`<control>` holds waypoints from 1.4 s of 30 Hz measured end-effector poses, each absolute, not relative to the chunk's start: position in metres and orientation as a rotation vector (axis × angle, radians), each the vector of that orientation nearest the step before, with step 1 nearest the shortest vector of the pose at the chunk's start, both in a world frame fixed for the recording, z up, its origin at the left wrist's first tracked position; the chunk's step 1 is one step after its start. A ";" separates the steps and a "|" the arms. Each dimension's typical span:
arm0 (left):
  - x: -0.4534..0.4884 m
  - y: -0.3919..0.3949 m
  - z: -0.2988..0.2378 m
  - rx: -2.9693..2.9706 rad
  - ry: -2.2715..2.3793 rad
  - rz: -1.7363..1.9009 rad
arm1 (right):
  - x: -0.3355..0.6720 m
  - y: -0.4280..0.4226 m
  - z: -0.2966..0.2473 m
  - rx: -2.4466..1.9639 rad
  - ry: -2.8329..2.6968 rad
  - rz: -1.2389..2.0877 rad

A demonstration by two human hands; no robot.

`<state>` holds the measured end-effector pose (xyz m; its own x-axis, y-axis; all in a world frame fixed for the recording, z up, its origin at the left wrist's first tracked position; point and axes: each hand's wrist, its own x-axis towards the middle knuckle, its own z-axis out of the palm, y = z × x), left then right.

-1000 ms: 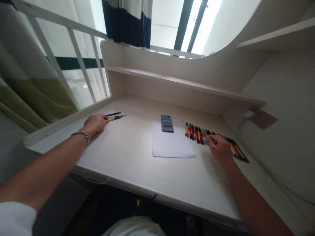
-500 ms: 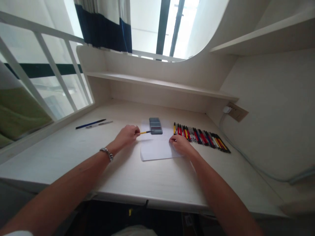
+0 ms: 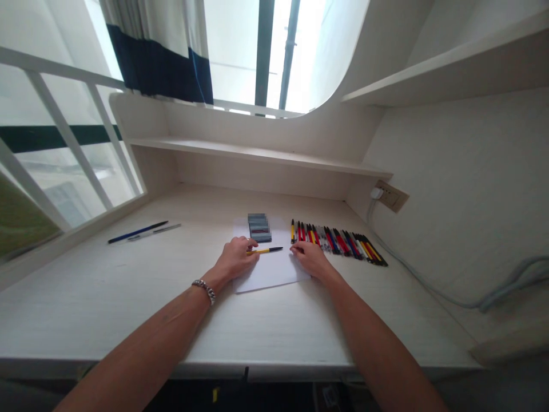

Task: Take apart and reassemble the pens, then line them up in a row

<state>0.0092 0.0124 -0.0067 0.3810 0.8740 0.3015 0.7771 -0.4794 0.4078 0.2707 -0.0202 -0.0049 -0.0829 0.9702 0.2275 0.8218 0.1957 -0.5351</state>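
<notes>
My left hand (image 3: 235, 259) is closed on a yellow and black pen (image 3: 266, 250) that lies across a white sheet of paper (image 3: 274, 269). My right hand (image 3: 311, 258) rests on the sheet's right edge, fingers curled near the left end of a row of several coloured pens (image 3: 338, 240). A small blurred dark object (image 3: 259, 227) sits at the top of the sheet. A bracelet is on my left wrist.
A blue pen (image 3: 137, 232) and a silver pen (image 3: 156, 231) lie at the desk's far left. A shelf (image 3: 257, 153) runs along the back. A wall socket (image 3: 389, 196) with a cable (image 3: 429, 286) is at the right.
My left hand has carried the yellow pen from the far left to the paper and drawn nearer. My right hand moved from the pen row's middle to the sheet's right edge.
</notes>
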 end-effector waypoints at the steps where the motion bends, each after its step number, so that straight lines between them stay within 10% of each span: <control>1: 0.005 0.014 -0.007 2.402 1.474 0.727 | 0.270 -0.020 -0.005 -1.666 -1.946 0.363; 42: -0.014 0.034 -0.015 2.135 1.500 0.790 | 0.218 -0.004 -0.007 -1.756 -2.109 0.171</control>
